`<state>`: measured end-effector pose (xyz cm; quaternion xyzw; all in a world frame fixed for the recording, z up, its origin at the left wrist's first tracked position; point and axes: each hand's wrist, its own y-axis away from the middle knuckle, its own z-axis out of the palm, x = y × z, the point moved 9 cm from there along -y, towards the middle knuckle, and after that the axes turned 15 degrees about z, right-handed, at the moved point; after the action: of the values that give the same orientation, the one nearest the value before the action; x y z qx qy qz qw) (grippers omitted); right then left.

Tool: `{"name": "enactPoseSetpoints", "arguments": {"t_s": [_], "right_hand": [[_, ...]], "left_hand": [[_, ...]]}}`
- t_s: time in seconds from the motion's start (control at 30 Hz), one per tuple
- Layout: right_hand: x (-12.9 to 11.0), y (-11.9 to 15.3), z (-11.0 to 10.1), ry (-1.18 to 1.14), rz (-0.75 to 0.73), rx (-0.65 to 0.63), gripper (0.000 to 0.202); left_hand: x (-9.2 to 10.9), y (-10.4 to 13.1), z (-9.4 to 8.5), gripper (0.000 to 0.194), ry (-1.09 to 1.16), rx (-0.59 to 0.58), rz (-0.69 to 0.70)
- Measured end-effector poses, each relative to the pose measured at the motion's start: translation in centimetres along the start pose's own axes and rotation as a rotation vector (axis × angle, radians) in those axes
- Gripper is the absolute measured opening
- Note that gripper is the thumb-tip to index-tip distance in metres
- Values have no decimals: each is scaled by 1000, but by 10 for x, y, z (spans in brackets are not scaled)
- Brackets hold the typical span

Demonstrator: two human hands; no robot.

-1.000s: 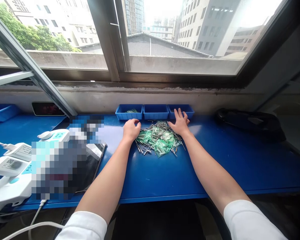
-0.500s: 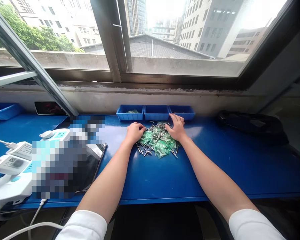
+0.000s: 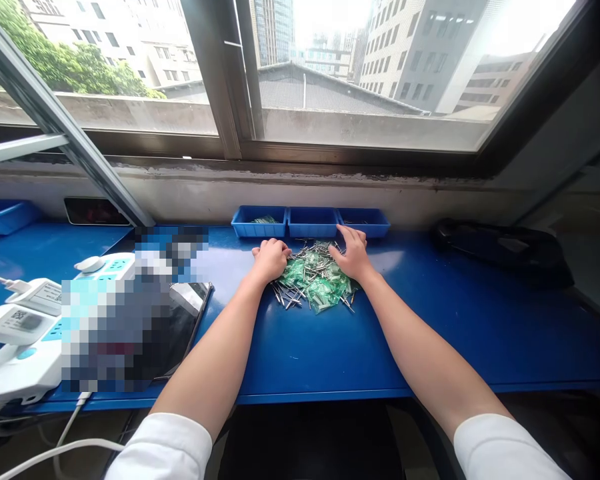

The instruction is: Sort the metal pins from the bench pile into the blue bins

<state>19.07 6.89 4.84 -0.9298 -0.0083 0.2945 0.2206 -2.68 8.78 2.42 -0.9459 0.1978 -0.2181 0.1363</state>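
Note:
A heap of thin metal rods [image 3: 291, 298] mixed with small green plastic packets [image 3: 323, 293] lies on the blue table between my hands. My left hand [image 3: 271, 260] is at the heap's left edge, its fingers curled in and the tips mostly hidden. Whatever it may hold does not show. At the right edge, my right hand [image 3: 354, 255] rests with thumb and fingers spread, the thumb touching the heap and the fingers reaching toward the right-hand blue bin [image 3: 375, 227]. Nothing is visible in its grasp.
Behind the heap stand the left blue bin [image 3: 259, 231], with green packets in it, and the middle blue bin [image 3: 312, 228]. White power strips [image 3: 25, 373] with plugs and cables lie at left, near a blurred patch. A dark bag [image 3: 505, 253] sits at right.
My left hand has shifted slightly, its fingers more curled at the edge of the heap. My right hand keeps nearly the same pose. The whole view has shifted a little.

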Motion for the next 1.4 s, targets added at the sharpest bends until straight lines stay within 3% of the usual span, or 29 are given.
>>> {"name": "enactPoseSetpoints", "arguments": {"t_s": [0.1,0.27,0.43,0.63,0.77,0.93,1.2,1.4], "right_hand": [[-12,3,-6,-11,-58,21,53],[-50,20,-14,-79,-223,0,41],[-71,30,-8,-171,-292,-81,27],[-67,28,-6,-235,-291,-47,23],[-62,26,-9,-246,-216,-27,25],[-58,24,-16,-339,-138,-30,24],[-44,21,-1,-670,64,-254,25],[-31,14,-8,-608,149,-139,24]], "left_hand": [[9,0,-18,21,-28,156,17],[49,6,-42,21,-5,368,103],[76,12,-40,17,132,415,109],[73,15,-35,18,280,480,74],[72,15,-36,16,364,486,92],[83,13,-35,18,372,388,284],[72,13,-28,17,293,374,255],[72,10,-33,24,250,362,281]]}}
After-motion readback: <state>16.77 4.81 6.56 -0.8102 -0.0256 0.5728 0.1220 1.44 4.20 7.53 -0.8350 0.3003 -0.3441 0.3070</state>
